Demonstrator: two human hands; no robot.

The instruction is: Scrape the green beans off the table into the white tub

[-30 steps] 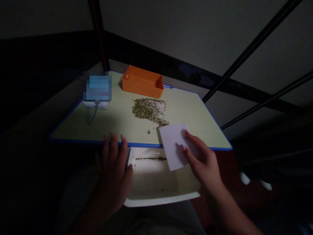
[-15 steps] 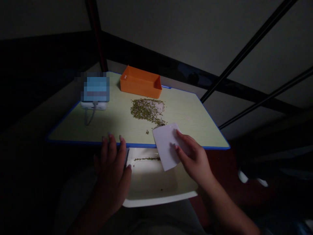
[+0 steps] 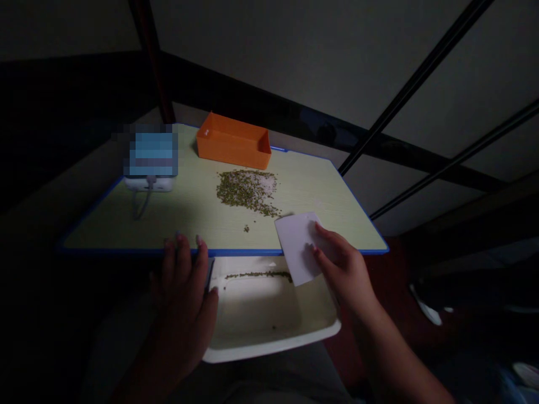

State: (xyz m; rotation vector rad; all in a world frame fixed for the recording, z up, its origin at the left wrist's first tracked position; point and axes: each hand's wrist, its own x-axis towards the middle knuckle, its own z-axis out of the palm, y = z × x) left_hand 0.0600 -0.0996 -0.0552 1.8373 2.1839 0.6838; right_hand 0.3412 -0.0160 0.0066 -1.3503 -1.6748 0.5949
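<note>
two containers: white tray (image 3: 269, 349) holding thin line of mung beans (image 3: 257, 275), orange box (image 3: 231, 143) on counter (image 3: 197, 216); your right hand (image 3: 347, 275) fingers pinching white card (image 3: 295, 247), left hand (image 3: 181, 297) fingers spread.

Left hand (image 3: 184, 297) splayed open, right hand (image 3: 344, 269) curled in a pinch.

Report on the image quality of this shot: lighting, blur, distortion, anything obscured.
Head view: light pools on the table and white tray, while the left hand sinks into deep shadow and loses detail; the right hand is dim, and the white card it holds is bright; a pixelated patch obscures an object at the table's left; the table's outline looks skewed.
</note>
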